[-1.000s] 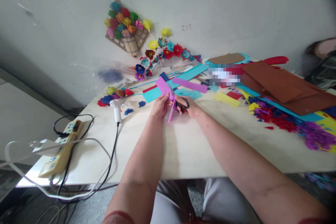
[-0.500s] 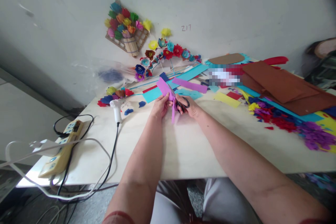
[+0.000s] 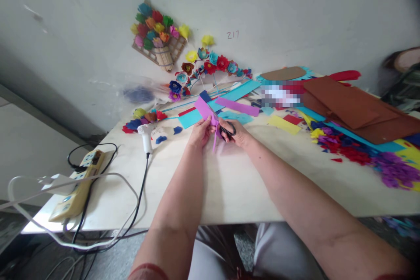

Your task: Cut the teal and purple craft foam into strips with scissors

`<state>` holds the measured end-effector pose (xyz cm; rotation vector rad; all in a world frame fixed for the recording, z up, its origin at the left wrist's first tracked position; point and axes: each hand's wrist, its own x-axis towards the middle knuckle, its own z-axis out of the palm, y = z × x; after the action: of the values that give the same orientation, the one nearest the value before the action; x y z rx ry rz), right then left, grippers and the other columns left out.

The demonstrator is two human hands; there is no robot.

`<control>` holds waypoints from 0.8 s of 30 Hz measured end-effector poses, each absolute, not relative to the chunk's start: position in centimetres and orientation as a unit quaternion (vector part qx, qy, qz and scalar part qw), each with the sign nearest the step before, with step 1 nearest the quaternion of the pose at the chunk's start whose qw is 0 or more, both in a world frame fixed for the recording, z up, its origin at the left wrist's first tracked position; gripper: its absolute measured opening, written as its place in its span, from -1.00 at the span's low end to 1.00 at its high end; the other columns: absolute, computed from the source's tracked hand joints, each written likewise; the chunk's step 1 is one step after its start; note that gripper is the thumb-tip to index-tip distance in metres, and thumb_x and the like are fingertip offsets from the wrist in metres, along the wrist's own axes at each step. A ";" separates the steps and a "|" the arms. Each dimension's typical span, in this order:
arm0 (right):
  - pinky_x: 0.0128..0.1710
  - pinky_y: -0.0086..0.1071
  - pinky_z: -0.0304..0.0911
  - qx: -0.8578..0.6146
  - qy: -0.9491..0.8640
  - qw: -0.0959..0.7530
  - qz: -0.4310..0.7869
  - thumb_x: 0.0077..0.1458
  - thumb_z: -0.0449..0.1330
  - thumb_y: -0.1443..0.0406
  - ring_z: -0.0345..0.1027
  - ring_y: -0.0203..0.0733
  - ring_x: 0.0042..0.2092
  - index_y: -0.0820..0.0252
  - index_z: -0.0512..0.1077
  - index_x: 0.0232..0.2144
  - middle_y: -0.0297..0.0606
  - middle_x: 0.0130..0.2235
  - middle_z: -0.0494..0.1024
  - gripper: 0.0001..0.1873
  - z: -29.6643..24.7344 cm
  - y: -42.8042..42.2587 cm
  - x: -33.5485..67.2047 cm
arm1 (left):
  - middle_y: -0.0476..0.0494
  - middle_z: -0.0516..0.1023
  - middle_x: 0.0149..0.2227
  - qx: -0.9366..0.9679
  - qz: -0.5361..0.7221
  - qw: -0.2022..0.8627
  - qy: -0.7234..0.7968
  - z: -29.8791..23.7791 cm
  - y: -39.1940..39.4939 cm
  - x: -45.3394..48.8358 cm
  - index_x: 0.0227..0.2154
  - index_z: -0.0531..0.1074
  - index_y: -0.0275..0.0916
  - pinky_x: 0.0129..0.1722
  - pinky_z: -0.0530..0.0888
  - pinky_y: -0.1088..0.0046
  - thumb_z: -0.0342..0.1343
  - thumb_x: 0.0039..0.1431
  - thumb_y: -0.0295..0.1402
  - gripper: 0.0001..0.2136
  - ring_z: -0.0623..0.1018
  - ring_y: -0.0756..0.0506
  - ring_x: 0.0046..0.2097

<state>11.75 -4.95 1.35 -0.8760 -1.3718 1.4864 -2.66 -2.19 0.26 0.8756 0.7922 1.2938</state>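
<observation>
Left hand [image 3: 201,133] pinches purple sheet [image 3: 204,108], held just above table [image 3: 229,183]. Right hand [image 3: 239,134] clenched through scissors [image 3: 227,130], blades at sheet. Narrow strip [image 3: 214,142] dangles below. Cut judged partway; most of sheet uncut.

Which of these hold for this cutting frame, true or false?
1. The right hand holds black-handled scissors. True.
2. The left hand holds a green sheet. False: it holds a purple sheet.
3. The glue gun rests on the table, left of both hands. True.
4. The brown sheets lie at the table's left end. False: they lie at its right end.
</observation>
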 end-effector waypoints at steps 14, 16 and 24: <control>-0.77 -0.52 -0.07 -0.339 -0.595 0.435 0.584 -0.16 0.26 -0.01 0.07 -0.44 -0.76 0.23 0.28 -0.59 -0.46 -0.76 0.27 -0.57 1.3 -5.0 12.1 | 0.12 0.33 -0.61 0.246 0.599 0.698 0.306 1.3 -2.4 -4.1 -0.25 0.42 -0.30 -0.82 0.01 0.82 0.11 0.05 -0.59 -0.81 0.12 0.26 -0.75; -0.77 -0.52 -0.09 -0.338 -0.601 0.433 0.580 -0.16 0.25 -0.02 0.07 -0.44 -0.76 0.23 0.28 -0.59 -0.46 -0.76 0.27 -0.56 1.3 -5.1 12.1 | 0.12 0.33 -0.60 0.239 0.597 0.698 0.316 1.3 -2.3 -4.2 -0.25 0.41 -0.28 -0.82 0.01 0.82 0.10 0.03 -0.63 -0.78 0.11 0.26 -0.75; -0.79 -0.54 -0.14 -0.334 -0.618 0.417 0.576 -0.14 0.25 -0.03 0.10 -0.45 -0.77 0.24 0.27 -0.60 -0.46 -0.76 0.29 -0.54 1.0 -4.9 12.4 | 0.11 0.26 -0.66 0.210 0.594 0.730 0.264 1.5 -2.6 -4.7 -0.25 0.40 -0.29 -0.78 0.07 0.78 -0.03 0.00 -0.67 -0.73 0.14 0.20 -0.73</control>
<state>12.36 -4.95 1.01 -0.8387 -1.5516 1.4465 -4.73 -2.65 1.50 0.4618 0.5810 1.3080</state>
